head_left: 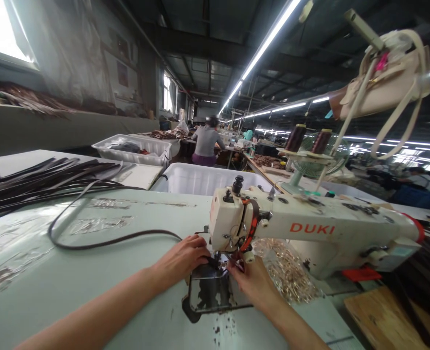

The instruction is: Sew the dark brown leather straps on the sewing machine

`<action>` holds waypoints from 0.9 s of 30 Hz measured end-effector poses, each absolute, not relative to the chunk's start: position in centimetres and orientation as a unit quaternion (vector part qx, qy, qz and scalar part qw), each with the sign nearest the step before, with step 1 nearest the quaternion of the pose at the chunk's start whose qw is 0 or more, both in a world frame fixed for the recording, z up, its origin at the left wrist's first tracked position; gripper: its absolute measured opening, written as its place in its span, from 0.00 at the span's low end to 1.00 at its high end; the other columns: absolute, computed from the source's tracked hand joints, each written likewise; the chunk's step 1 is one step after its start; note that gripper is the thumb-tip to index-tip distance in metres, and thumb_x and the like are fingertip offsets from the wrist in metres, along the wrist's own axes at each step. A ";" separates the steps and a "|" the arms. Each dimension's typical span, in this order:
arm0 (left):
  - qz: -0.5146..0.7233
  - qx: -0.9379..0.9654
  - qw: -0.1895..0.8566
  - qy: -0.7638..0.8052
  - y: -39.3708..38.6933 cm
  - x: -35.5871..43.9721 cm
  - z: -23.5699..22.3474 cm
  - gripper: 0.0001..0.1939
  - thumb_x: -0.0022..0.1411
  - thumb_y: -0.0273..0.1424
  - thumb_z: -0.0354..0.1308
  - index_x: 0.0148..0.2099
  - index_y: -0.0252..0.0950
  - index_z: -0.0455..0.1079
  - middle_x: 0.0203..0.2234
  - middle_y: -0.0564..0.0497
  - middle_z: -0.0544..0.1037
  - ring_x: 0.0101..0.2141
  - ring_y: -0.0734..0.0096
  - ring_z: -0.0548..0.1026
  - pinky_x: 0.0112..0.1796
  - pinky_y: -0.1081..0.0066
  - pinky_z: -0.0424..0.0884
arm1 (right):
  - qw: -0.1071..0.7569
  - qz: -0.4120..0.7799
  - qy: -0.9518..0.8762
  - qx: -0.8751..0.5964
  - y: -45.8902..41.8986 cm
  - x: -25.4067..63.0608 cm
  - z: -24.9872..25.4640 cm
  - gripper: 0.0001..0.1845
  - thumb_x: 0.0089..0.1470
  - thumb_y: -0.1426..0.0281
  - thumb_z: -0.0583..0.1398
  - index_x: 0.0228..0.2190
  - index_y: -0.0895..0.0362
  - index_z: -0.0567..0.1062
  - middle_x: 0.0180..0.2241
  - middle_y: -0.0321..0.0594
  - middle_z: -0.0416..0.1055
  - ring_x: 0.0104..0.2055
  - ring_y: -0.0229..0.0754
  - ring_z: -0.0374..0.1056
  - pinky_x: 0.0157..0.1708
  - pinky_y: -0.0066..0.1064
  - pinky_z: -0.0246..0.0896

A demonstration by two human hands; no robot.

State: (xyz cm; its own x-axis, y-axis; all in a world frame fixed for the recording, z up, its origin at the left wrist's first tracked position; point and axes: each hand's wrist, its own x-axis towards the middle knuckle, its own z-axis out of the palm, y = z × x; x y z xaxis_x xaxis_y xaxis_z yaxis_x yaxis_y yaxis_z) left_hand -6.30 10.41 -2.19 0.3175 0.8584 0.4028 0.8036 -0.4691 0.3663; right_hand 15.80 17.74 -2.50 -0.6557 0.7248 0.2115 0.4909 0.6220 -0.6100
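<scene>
Both hands' fingers (204, 253) pinching strap (91, 243) under needle, tabletop (54, 291) open leftward

the only readable text is the brand "duki", in red-orange capital letters on the side of the cream sewing machine's (310, 228) arm, right of centre in the frame. posters on the wall (122, 73) at upper left are too blurred to read.
</scene>
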 end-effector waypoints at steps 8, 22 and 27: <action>0.246 0.778 0.064 0.574 8.9 -5.4 -2.6 0.11 0.68 0.30 0.49 0.45 0.39 0.73 0.37 0.48 0.72 0.41 0.62 0.71 0.41 0.66 0.70 | 0.226 0.099 -0.904 -0.349 20.1 16.8 -2.9 0.06 0.58 0.73 0.59 0.38 0.60 0.74 0.36 0.43 0.74 0.38 0.45 0.71 0.36 0.29 0.61; 0.267 0.745 0.067 0.607 9.1 -4.5 -3.9 0.13 0.68 0.30 0.49 0.50 0.44 0.72 0.44 0.49 0.72 0.44 0.63 0.72 0.46 0.65 0.71 | 0.142 0.024 -0.981 -0.129 18.2 18.8 -3.9 0.12 0.65 0.71 0.54 0.48 0.50 0.69 0.34 0.33 0.72 0.34 0.40 0.68 0.33 0.31 0.56; 0.273 0.755 0.048 0.594 9.0 -4.5 -4.2 0.14 0.69 0.32 0.47 0.50 0.44 0.72 0.43 0.48 0.73 0.43 0.63 0.72 0.44 0.65 0.72 | 0.144 0.023 -0.981 -0.128 18.0 18.7 -4.3 0.11 0.65 0.70 0.54 0.49 0.51 0.68 0.32 0.33 0.71 0.31 0.40 0.69 0.31 0.31 0.56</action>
State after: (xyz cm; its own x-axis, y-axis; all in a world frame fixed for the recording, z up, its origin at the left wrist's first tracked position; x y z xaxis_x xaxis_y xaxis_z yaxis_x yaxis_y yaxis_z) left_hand -4.51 9.01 -4.16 0.1446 0.9236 0.3550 0.8709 -0.2891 0.3975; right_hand 18.71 18.04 -4.27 -0.9262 0.2568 0.2761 0.2436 0.9664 -0.0816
